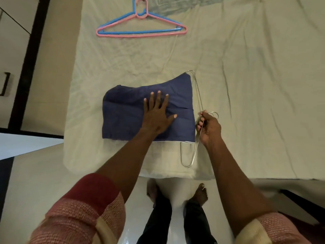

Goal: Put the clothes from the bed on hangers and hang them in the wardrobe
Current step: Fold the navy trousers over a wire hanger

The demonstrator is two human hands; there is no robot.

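Right now the blue folded garment [140, 113] lies near the bed's [246, 85] near edge, draped over the bar of a wire hanger [197, 92]. The left hand [157, 114] presses flat on the cloth, fingers straight; the right hand [209, 127] grasps the wire by the hook. Risk — lifting by the hook alone could let the garment slide off the thin bar. Pink and blue hangers [140, 29] wait at the far side.

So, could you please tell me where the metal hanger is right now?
In the head view, the metal hanger lies on the bed along the blue cloth's right edge, its hook end pinched by the right hand.
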